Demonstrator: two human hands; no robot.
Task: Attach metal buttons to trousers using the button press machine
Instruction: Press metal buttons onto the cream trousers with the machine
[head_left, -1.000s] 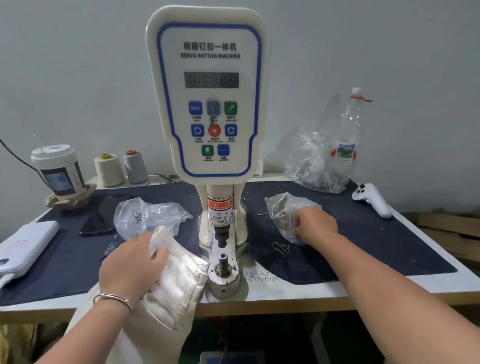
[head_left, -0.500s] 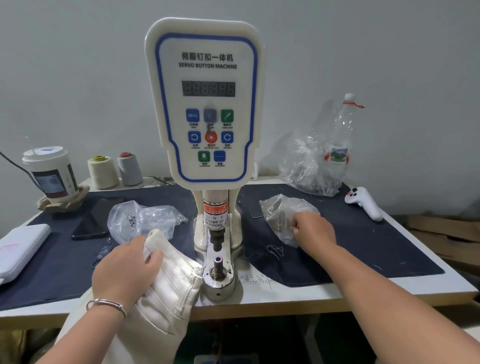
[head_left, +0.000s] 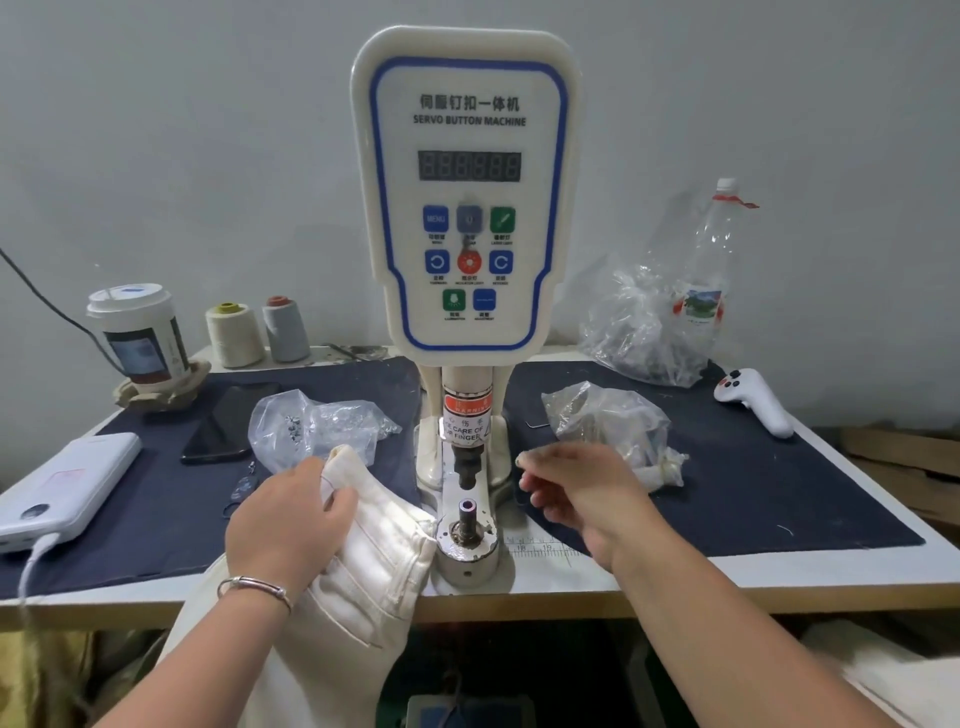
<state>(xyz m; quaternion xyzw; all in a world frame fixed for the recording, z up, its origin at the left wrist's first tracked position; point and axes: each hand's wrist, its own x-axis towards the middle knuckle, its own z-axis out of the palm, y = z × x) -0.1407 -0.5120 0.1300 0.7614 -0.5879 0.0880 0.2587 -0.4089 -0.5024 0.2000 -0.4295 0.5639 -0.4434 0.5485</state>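
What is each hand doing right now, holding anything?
Left hand: grips the cream trousers beside the press base.
Right hand: blurred; fingertips seem to pinch a small button, but the grip cannot be told for sure.

We see cream trousers (head_left: 363, 566) beside a cream button press machine (head_left: 465, 208) whose panel is edged in blue, with blue, green and one red-orange key and a red warning label on its column. The table (head_left: 649, 582) is pale under a dark navy mat (head_left: 753, 493). We note a cream thread cone (head_left: 234, 335) with a yellow top, a grey thread cone (head_left: 285, 330) with a red top, a white power bank (head_left: 62, 488), a black phone (head_left: 228, 421), a white controller (head_left: 753, 400) and clear plastic bags (head_left: 317, 426).
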